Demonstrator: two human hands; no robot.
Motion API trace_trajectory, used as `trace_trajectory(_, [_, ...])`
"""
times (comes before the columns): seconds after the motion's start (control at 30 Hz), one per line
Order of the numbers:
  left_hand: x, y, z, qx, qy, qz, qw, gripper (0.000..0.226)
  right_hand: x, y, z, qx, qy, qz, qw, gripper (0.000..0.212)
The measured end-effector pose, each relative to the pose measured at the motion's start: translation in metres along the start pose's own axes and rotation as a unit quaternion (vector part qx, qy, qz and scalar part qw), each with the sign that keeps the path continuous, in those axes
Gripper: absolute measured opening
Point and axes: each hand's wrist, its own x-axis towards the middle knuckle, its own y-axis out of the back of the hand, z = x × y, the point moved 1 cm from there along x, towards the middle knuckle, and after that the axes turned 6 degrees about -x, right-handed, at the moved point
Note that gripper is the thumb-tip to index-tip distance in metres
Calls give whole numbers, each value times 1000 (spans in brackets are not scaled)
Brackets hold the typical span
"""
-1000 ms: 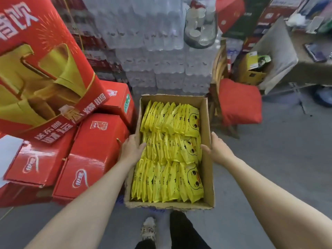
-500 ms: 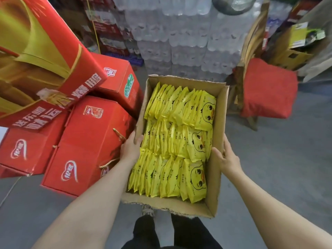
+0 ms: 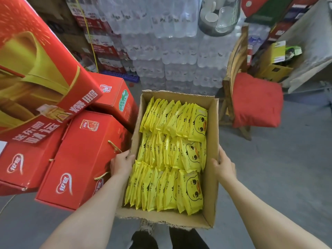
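Open floor (image 3: 280,168) right of cardboard box (image 3: 209,187)

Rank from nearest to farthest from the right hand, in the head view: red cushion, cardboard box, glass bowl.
1. cardboard box, gripped by the right hand at its right wall.
2. red cushion, on the chair ahead right.
3. glass bowl, atop the water packs, far back.
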Motion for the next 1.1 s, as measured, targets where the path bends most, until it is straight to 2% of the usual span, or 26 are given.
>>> trace_trajectory(0.23, [-25, -4, -18, -3, -20, -2, 1000, 33, -26, -9, 14, -15, -29, 42, 999, 65])
trace_trajectory(0.47, [-44, 5, -48, -4, -54, -57, 997, 33, -89, -43, 49, 22, -88, 82, 992, 62])
trace_trajectory(0.67, [-45, 12, -58, -40, -96, -97, 990, 47, -102, -63, 56, 47, -104, 118, 986, 53])
trace_trajectory(0.8, [-40, 7, -65, -75, -93, -134, 984, 55, -99, -66, 62, 51, -129, 126, 982, 50])
trace_trajectory(1.1, [-42, 9, -59, -54, -123, -89, 987, 37, -110, -69, 54, 56, -132, 163, 976, 45])
